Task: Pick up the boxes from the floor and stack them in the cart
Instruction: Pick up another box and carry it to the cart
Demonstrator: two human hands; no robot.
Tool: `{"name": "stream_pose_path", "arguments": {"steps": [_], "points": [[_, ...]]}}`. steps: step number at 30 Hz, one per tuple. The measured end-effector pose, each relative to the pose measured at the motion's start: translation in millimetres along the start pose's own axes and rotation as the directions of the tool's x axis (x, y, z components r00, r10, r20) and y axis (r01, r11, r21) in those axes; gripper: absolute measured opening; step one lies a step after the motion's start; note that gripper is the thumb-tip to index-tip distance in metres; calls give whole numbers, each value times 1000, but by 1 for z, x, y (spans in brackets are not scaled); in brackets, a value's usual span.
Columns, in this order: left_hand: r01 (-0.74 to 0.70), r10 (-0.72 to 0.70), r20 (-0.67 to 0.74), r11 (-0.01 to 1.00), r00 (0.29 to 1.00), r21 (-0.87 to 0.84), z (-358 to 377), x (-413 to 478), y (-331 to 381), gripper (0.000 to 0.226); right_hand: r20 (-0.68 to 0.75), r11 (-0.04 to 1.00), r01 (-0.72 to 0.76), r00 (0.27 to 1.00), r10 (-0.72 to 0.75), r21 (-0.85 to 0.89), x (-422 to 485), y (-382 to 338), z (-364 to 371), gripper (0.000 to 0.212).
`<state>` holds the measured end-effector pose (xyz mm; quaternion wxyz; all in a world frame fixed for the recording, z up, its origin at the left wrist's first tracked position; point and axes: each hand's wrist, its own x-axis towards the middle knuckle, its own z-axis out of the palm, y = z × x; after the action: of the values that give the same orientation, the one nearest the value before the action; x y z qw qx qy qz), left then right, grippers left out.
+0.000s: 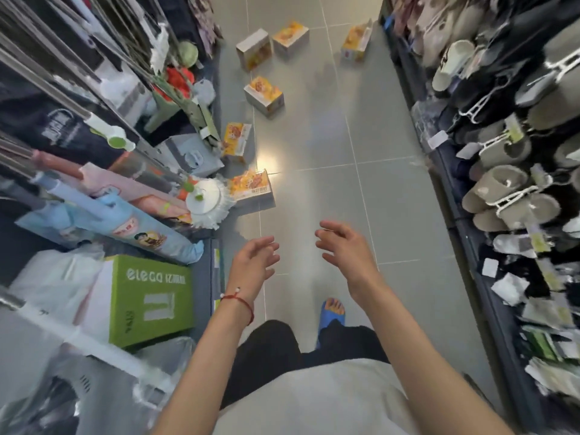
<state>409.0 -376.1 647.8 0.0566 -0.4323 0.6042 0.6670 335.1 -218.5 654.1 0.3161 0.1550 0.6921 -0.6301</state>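
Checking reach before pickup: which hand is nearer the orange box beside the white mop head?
Left. The left hand is short of the orange box, not touching; the right hand is farther off, short of it and to its right.

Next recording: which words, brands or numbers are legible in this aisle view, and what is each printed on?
"elega": white lettering on the top of the green box; the characters after it are too blurred to read.
Nearest orange box on the floor: it carries print, too blurred to read, as on the other floor boxes.
Shelf tags on the right: too small and blurred to read.
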Motion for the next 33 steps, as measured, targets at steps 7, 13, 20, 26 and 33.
{"name": "stream_pose_path", "arguments": {"steps": [7, 13, 20, 26, 33], "points": [[73, -82, -74, 991, 994, -115, 4, 84, 55, 17, 57, 991, -93, 994, 98, -93, 103, -62, 27, 29], [145, -159, -80, 976, 984, -161, -24, 197, 104, 16, 71, 977, -128, 987, 142, -170, 203, -105, 85, 30], [253, -265, -72, 957, 962, -141, -60, 310, 155, 14, 23, 946, -224, 972, 236, -235, 292, -151, 147, 31], [338, -354, -111, 931, 929, -141, -67, 389, 179, 19, -14, 909, -337, 939, 344, -247, 363, -174, 177, 30], [437, -479, -187, 871, 858, -225, -41, 482, 168, 17, 40, 845, -508, 853, 520, -165, 469, -190, 195, 8]]}}
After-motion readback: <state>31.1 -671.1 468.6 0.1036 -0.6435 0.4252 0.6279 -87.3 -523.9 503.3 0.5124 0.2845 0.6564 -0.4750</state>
